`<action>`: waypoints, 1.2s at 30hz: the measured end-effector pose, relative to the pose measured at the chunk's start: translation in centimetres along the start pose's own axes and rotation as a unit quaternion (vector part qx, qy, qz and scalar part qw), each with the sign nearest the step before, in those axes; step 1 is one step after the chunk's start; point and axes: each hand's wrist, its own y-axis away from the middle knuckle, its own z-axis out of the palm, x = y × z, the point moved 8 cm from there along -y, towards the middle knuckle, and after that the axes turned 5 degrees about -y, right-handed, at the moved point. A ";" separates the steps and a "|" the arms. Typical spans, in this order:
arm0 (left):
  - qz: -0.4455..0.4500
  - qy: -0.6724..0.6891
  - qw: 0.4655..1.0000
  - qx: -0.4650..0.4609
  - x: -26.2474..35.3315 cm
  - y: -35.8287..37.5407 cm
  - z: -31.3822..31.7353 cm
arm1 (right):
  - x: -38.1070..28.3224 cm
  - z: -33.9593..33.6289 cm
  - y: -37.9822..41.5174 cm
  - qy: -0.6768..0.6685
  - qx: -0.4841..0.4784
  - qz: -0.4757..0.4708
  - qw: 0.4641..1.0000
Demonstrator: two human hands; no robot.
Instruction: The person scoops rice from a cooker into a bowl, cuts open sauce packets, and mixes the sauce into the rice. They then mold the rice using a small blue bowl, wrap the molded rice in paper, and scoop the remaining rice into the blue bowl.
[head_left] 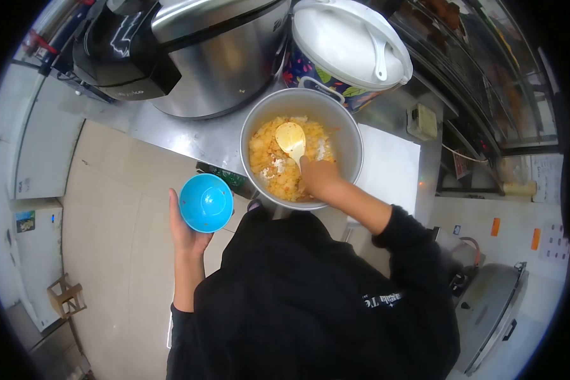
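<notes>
In my left hand (182,229) rests a blue bowl (207,204), held out over the floor to the left of the pot, its inside facing up with a few small specks on it. My right hand (321,178) reaches into a large metal pot (249,158) and is closed around the handle of a pale rice paddle (290,140). Yellow-orange fried rice (277,180) with some white patches fills the bottom of the pot. The paddle's broad end lies against the rice. My fingertips are partly hidden behind the hand.
A big steel rice cooker (221,69) stands behind the pot on the metal counter (190,136). Beside it is a patterned container with a white lid (342,44), a small paddle on top. A white sheet (392,168) and a small yellowish box (422,121) lie to the right.
</notes>
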 end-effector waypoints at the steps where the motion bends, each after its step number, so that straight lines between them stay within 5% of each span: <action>1: -0.017 0.002 1.000 0.013 -0.4 -0.6 -0.9 | 0.0 0.1 -0.2 0.007 -0.005 0.005 1.000; 10: -0.129 -0.016 0.991 -0.030 -3.4 -2.0 -0.9 | -0.9 -0.5 -0.2 -0.039 -0.024 0.038 0.998; 16: -0.141 0.004 0.989 -0.038 -2.5 -1.5 -1.0 | 0.8 -7.9 0.2 -0.152 0.012 0.061 0.986; 20: -0.156 0.002 0.986 -0.063 -2.9 -1.3 -1.1 | 2.3 -11.1 -1.0 -0.096 0.099 -0.031 0.990; 26: -0.135 -0.049 0.978 -0.152 -3.9 -0.5 2.9 | -2.3 -10.7 -0.6 0.157 0.130 -0.031 0.978; 29: -0.129 -0.102 0.972 -0.170 -3.7 0.0 4.9 | -2.2 -10.4 -2.3 0.227 0.229 -0.076 0.943; 32: -0.124 -0.103 0.976 -0.149 -3.4 -0.5 5.5 | -6.5 -8.1 0.1 0.192 0.257 -0.187 0.928; 35: -0.119 -0.068 0.979 -0.151 -2.6 -1.2 5.3 | -6.0 -7.3 2.8 0.179 0.184 -0.121 0.959; 36: -0.114 -0.063 0.980 -0.149 -2.5 -1.2 5.0 | -5.0 -8.9 3.1 0.211 0.230 -0.104 0.944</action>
